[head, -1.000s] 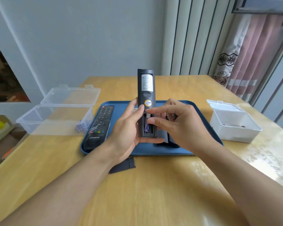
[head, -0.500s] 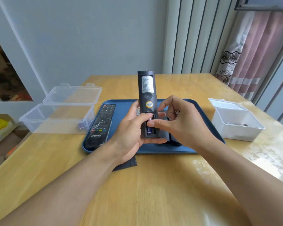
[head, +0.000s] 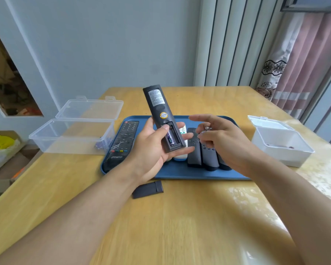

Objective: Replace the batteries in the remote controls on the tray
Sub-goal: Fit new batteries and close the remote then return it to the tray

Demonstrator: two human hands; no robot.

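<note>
My left hand [head: 151,150] grips a dark remote [head: 160,109] back side up, tilted to the left above the blue tray [head: 180,174]. Its battery compartment is open, with one purple battery [head: 170,138] in the left slot; the right slot looks empty. My left thumb rests at the compartment's top edge. My right hand [head: 224,142] hovers to the right of the remote and pinches a small battery [head: 206,128], whose metal end shows between the fingers. The remote's dark cover [head: 148,189] lies on the table in front of the tray.
On the tray lie a black remote [head: 122,142] at the left, a white remote [head: 182,131] partly under my hand, and grey remotes [head: 208,155]. A clear open box [head: 73,134] with batteries [head: 103,145] stands left. A white open box [head: 281,144] stands right.
My right hand has come away from the compartment to the right with a battery in its fingers. My left hand has tilted the remote to the left.
</note>
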